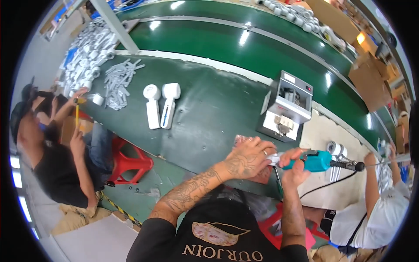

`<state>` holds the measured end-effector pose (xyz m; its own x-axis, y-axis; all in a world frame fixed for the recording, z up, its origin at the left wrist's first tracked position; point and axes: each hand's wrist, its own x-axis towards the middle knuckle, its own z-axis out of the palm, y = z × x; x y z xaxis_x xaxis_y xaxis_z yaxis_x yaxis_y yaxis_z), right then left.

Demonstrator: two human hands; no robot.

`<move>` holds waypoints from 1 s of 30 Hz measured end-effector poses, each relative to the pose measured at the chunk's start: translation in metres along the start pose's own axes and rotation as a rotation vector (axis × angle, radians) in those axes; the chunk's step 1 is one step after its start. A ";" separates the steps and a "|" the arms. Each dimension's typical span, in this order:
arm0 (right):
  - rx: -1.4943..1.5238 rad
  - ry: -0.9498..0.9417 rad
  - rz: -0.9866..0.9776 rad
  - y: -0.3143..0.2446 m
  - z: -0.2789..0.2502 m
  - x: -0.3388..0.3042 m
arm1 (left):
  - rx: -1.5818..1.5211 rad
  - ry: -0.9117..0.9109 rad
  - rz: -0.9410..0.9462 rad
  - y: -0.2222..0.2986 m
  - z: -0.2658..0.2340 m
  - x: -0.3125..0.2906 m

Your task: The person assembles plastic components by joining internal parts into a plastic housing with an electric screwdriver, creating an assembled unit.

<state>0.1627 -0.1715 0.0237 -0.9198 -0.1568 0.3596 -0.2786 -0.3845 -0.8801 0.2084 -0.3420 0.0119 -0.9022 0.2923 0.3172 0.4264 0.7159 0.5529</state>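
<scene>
My right hand [294,168] is wrapped round a teal electric screwdriver [317,161], which lies almost level and points left, its black cord trailing from the rear end. A white plastic piece [274,158] sits at the driver's tip. My left hand [248,157], wearing a ring, closes over that piece and hides most of it. Under the left hand shows a reddish pad [263,175] at the near edge of the green table [205,126]. To the left stand two white shower-head-shaped units, one [152,107] with its round face up, the other [169,107] showing a blue strip.
A grey metal box [286,105] with a small switch, resembling a screw feeder, stands beyond my hands. Grey strips [120,83] and heaped white parts [85,56] lie far left. People sit on both sides. A red stool [128,161] stands at left; a green conveyor [209,32] runs behind.
</scene>
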 end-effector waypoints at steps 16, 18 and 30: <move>0.142 0.106 0.030 -0.026 0.000 -0.011 | 0.072 0.160 0.253 -0.005 0.002 -0.034; 0.146 0.059 -0.092 -0.048 -0.001 -0.018 | 0.007 0.203 0.066 0.003 -0.013 -0.056; 0.085 0.194 -0.011 -0.053 -0.036 -0.056 | 0.723 0.639 -0.611 -0.135 -0.111 -0.135</move>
<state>0.2186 -0.1100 0.0391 -0.9551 0.0224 0.2956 -0.2721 -0.4622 -0.8440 0.2801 -0.5486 -0.0199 -0.6596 -0.4581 0.5958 -0.3964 0.8856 0.2421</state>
